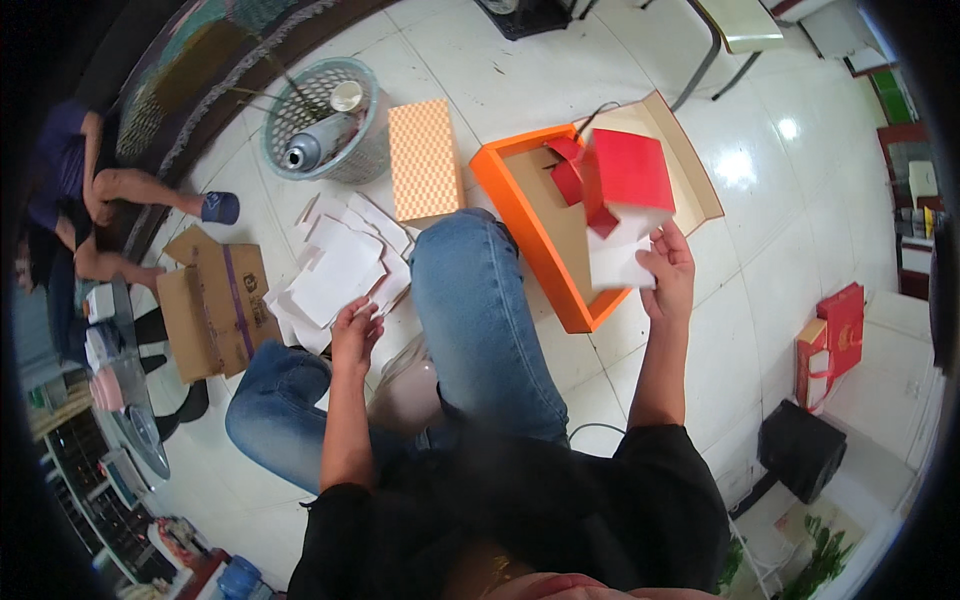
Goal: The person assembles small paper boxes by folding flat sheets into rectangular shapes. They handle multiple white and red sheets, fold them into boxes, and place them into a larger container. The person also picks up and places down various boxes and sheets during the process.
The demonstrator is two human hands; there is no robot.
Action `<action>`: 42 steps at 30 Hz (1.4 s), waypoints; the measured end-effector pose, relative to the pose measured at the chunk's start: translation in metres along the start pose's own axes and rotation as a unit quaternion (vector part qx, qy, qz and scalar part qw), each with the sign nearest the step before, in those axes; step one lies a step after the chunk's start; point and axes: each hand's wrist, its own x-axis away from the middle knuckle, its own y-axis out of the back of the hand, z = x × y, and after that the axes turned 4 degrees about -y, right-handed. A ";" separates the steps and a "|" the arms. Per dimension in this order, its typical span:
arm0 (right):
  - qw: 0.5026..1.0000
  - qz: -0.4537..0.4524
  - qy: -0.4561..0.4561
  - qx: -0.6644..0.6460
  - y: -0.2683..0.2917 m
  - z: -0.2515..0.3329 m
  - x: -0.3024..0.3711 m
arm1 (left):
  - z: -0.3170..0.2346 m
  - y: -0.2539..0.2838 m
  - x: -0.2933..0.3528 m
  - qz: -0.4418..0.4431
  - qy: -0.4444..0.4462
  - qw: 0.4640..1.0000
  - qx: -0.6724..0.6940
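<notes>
Right fingers pinching red carton, forearm outstretched, left fingers unclenched near white cardboard

Grey plastic basket holding grey bottle; red bag near black boxy object; pale-seated chair.

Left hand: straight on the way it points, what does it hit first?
Probably the loose white card sheets just beyond the left hand; its height above them is unclear.
</notes>
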 end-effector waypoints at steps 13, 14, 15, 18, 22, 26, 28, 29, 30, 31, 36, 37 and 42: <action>0.747 0.403 -0.511 -0.134 -0.161 -0.071 0.125 | -0.117 -0.002 0.145 0.491 -0.349 0.790 0.114; 0.726 0.427 -0.519 -0.143 -0.159 -0.081 0.128 | -0.112 0.007 0.150 0.471 -0.357 0.800 0.109; 0.706 0.450 -0.526 -0.151 -0.157 -0.091 0.130 | -0.105 0.015 0.152 0.453 -0.363 0.807 0.104; 0.749 0.503 -0.429 -0.046 -0.141 -0.118 0.122 | -0.086 0.031 0.155 0.363 -0.402 0.838 0.060; 0.837 0.451 -0.028 0.308 -0.172 -0.075 0.131 | -0.086 0.050 0.172 0.220 -0.504 0.826 -0.125; 0.844 0.471 -0.073 0.247 -0.188 -0.068 0.142 | -0.091 0.046 0.187 0.193 -0.513 0.815 -0.188; 0.837 0.482 -0.140 0.217 -0.198 -0.070 0.146 | -0.088 0.044 0.192 0.179 -0.514 0.812 -0.212; 0.819 0.493 -0.140 0.258 -0.203 -0.068 0.146 | -0.087 0.044 0.194 0.169 -0.514 0.812 -0.218; 0.819 0.492 -0.145 0.256 -0.206 -0.067 0.149 | -0.084 0.045 0.197 0.159 -0.512 0.813 -0.225; 0.819 0.491 -0.150 0.255 -0.209 -0.067 0.152 | -0.080 0.045 0.198 0.152 -0.509 0.823 -0.202; 0.779 0.502 0.017 0.375 -0.202 -0.095 0.162 | -0.062 0.045 0.196 0.098 -0.518 0.831 -0.181; 0.790 0.482 0.007 0.379 -0.202 -0.097 0.167 | -0.061 0.046 0.197 0.085 -0.515 0.829 -0.200; 0.787 0.438 0.041 0.433 -0.195 -0.106 0.170 | -0.061 0.049 0.204 0.032 -0.480 0.823 -0.301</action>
